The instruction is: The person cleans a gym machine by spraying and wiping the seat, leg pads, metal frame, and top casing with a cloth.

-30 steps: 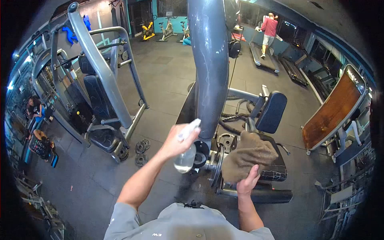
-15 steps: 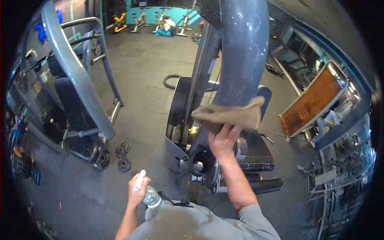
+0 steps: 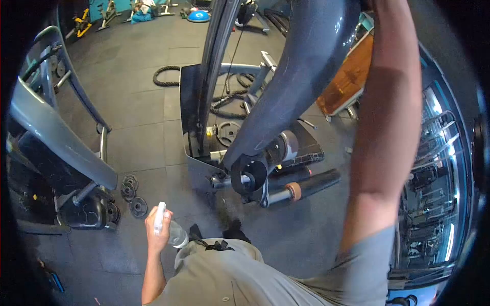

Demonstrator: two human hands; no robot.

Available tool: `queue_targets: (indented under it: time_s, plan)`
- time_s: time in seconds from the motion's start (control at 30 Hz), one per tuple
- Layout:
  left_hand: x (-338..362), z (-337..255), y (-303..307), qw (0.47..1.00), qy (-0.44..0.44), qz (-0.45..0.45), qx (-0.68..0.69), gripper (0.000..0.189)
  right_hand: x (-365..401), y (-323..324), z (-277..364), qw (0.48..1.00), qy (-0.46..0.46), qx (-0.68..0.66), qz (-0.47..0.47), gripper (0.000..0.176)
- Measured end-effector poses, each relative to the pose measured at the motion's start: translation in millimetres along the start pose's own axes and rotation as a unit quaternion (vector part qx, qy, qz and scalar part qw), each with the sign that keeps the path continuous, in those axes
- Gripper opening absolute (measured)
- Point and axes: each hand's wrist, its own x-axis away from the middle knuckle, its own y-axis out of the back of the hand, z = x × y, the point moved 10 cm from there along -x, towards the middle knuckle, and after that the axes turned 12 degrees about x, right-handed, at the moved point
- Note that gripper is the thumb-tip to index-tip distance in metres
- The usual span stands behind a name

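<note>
Left fingers point(image 3: 167, 219) curl around the spray bottle point(image 3: 177, 236).

A person wears a loose grey shirt point(image 3: 278, 280) with a wide short right sleeve point(image 3: 368, 262) and a small round button point(image 3: 225, 299) in front. Bunched black cord point(image 3: 218, 246) shows at the waist. Dark shoes point(image 3: 236, 232); bare left hand point(image 3: 156, 235).

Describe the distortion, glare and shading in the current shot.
Head view: fisheye bowing, with black rounded edges; head view: small bright glints on the curved metal beam; head view: the right forearm looks darker than the skin near the sleeve.
</note>
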Motion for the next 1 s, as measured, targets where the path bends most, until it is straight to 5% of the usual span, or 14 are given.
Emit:
queue_targets:
  time_s: [0.17, 0.23, 0.37, 0.5, 0.63, 0.7, 0.83, 0.9, 1.0]
  plan:
    - [6.2, 19.7, -6.8, 0.999, 0.014, 0.046, 0.020, 0.025, 110.0, -42.9, 0.0, 0.928, -0.014, 0.239, -0.284, 0.064]
    - [11.3, 20.6, -10.1, 0.998, 0.004, 0.060, 0.016, 0.026, 169.8, -76.4, 14.4, 0.910, -0.023, 0.200, -0.363, 0.086]
    - [14.8, 16.9, -11.8, 0.997, -0.020, 0.079, 0.005, 0.026, 280.6, -229.7, -5.8, 0.983, -0.121, 0.110, -0.082, 0.081]
    - [12.0, 22.5, -3.7, 0.997, -0.033, 0.071, 0.004, 0.027, 322.8, -257.7, 7.3, 0.979, -0.155, 0.063, -0.114, 0.065]
    - [5.8, 27.3, 2.9, 0.998, -0.024, 0.058, 0.010, 0.028, 278.0, -215.5, -11.8, 0.968, -0.140, 0.141, -0.154, 0.063]
    - [1.0, 29.4, 6.0, 0.998, -0.012, 0.050, 0.022, 0.026, 222.9, -144.3, -10.2, 0.951, -0.106, 0.183, -0.225, 0.063]
    - [-4.8, 32.5, 7.8, 0.999, -0.011, 0.048, 0.010, 0.025, 126.2, -38.4, 9.6, 0.910, 0.044, 0.207, -0.357, 0.061]
    - [-8.4, 32.6, 5.5, 0.998, 0.004, 0.053, -0.015, 0.024, 84.3, -12.2, 16.8, 0.963, -0.076, 0.107, -0.236, 0.058]
    - [-14.0, 35.1, -0.9, 0.998, 0.023, 0.052, -0.029, 0.024, 51.4, 8.6, 9.4, 0.971, -0.203, -0.051, -0.113, 0.059]
